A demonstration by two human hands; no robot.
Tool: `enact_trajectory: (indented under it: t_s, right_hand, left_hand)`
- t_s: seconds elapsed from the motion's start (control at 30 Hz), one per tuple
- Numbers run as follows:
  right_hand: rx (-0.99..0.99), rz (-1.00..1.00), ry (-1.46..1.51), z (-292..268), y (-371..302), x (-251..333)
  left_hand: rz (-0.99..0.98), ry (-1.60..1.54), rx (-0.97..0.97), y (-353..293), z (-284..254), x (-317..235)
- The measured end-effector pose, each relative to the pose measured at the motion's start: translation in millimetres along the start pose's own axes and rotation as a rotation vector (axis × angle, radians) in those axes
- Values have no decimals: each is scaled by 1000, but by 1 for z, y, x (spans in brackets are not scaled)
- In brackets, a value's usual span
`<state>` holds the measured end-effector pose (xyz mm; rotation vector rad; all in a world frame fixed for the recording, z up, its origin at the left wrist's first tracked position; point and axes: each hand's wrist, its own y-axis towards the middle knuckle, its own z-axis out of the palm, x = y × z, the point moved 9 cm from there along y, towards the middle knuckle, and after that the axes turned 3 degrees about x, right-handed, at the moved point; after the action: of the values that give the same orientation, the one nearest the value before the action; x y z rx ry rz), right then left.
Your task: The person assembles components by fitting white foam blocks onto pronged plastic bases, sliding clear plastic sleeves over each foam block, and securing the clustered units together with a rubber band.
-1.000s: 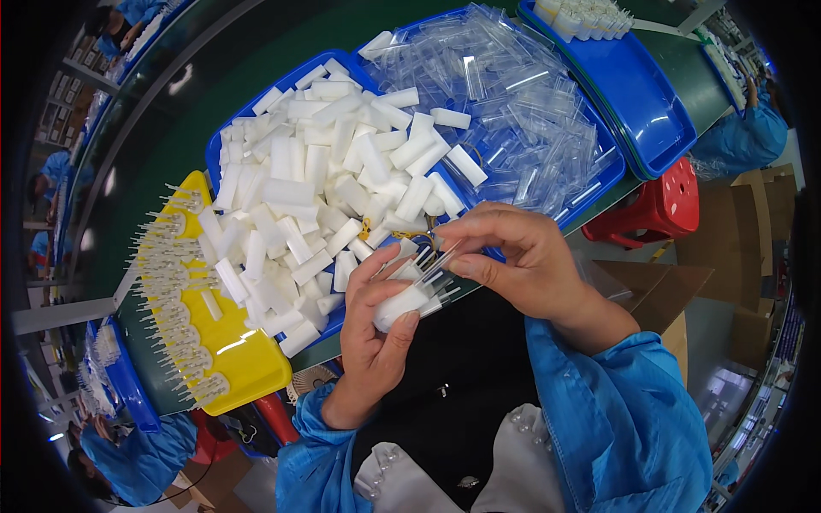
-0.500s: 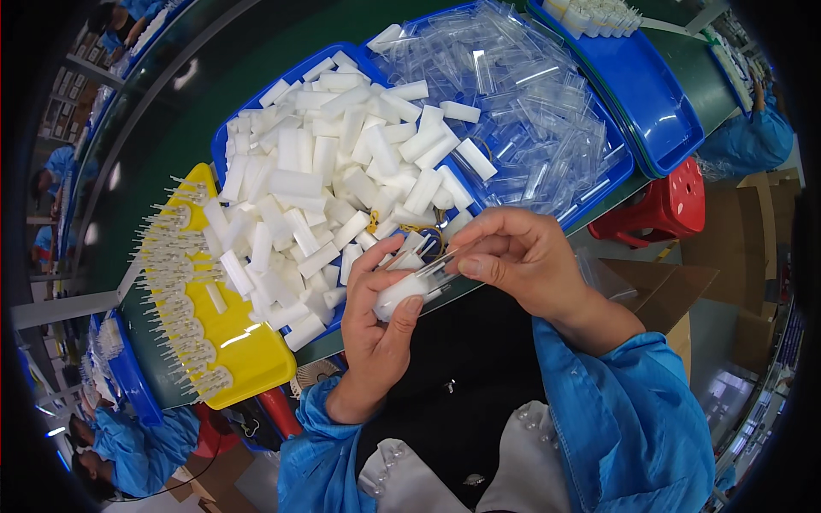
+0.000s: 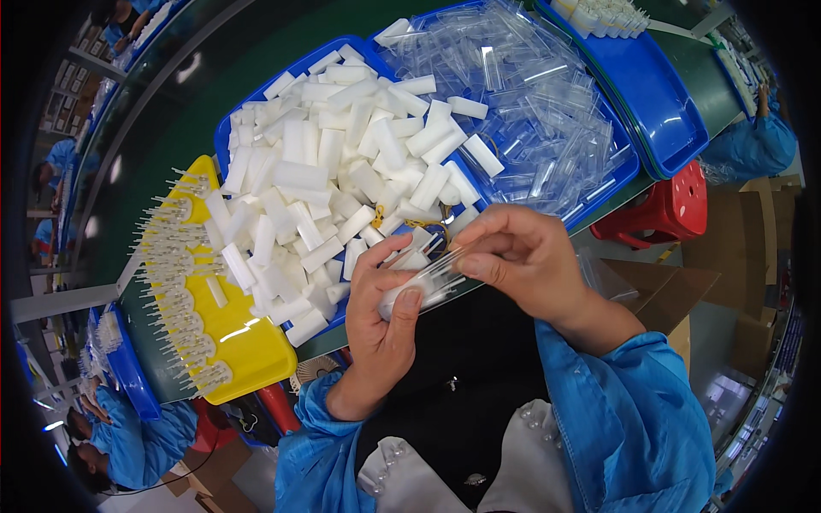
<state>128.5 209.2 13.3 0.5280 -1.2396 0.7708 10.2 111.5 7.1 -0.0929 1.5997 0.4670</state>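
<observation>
My left hand [image 3: 376,333] is closed around a white plastic part [image 3: 391,301] with thin prongs, its thumb pressed on the near side. My right hand [image 3: 539,269] pinches a clear plastic sleeve [image 3: 449,272] between thumb and fingers, at the prong end of that part. The sleeve and prongs overlap between my hands, so how far one covers the other is hard to make out. Just beyond my hands, white foam-like blocks [image 3: 305,175] are heaped on a blue tray [image 3: 224,135]. More clear sleeves [image 3: 522,120] fill a second blue tray [image 3: 629,171].
At left, a yellow tray [image 3: 265,359] carries rows of white pronged parts [image 3: 180,282]. Stacked blue trays [image 3: 667,111] stand at far right, above a red stool [image 3: 654,209]. An open cardboard box [image 3: 658,286] is by my right arm. Co-workers in blue sleeves sit around.
The clear sleeve has shifted toward my left hand and overlaps more of the white part. My right hand has barely moved. The whole view has shifted slightly.
</observation>
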Motion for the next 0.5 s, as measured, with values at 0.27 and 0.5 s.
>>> enact_trajectory:
  t_s: [0.27,0.5]
  right_hand:
    - [27,129,79,-2,2,-8]
    - [50,36,32,-6,0,-2]
  left_hand:
    - [-52,105,52,1,1,0]
    - [18,204,91,3,6,-12]
